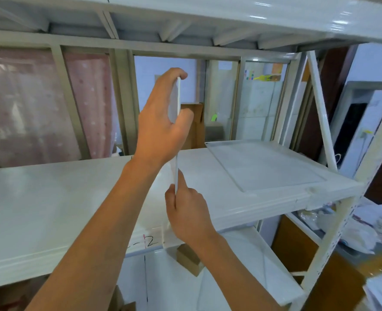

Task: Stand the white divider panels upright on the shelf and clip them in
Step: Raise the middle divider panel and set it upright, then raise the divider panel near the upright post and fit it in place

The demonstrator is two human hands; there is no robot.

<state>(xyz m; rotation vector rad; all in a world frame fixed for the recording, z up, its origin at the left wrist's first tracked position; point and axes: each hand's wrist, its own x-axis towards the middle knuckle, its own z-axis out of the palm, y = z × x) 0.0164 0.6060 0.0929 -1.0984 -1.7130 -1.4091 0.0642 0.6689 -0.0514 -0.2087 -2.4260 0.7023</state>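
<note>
A white divider panel [178, 95] stands upright and edge-on to me over the middle of the white shelf [51, 194]. My left hand [160, 122] grips its upper part, fingers over the top edge. My right hand [185, 209] pinches its lower front edge near the shelf's front lip. Most of the panel's face is hidden behind my left hand. A second white panel [266, 164] lies flat on the right part of the shelf.
Another white shelf [230, 16] runs close overhead. A white upright post [342, 225] and a diagonal brace [322, 113] stand at the right. A lower shelf [241, 265] with a small cardboard box [188, 259] sits beneath. Clutter fills the floor at the right.
</note>
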